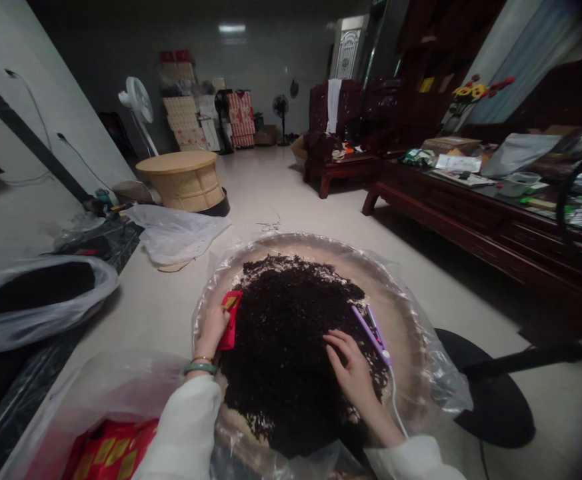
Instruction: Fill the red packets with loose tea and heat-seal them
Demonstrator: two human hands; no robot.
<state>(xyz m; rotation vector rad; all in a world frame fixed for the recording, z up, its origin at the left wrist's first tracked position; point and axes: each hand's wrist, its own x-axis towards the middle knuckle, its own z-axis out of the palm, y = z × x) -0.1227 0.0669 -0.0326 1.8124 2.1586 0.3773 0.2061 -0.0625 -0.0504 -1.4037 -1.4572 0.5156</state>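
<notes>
My left hand point(213, 328) is closed on a red packet point(229, 322) with a gold patch, at the left edge of a dark heap that looks like loose tea leaves point(291, 333). The heap lies in a wide round tray point(401, 320) lined with clear plastic. Over the right part of the heap is my right hand point(351, 370), fingers stretched and thumb apart, with nothing visible in it. Just beyond it, a small purple flat iron point(371, 331) lies with its jaws apart, its white cord point(395, 400) running toward me.
At lower left, a clear bag point(95, 373) holds more red packets point(115, 448). An open bag of dark material point(35, 290) stands at the left. A black fan base point(495, 393) is right of the tray. Beyond are a round wooden stand point(185, 183) and a long dark table point(451, 210).
</notes>
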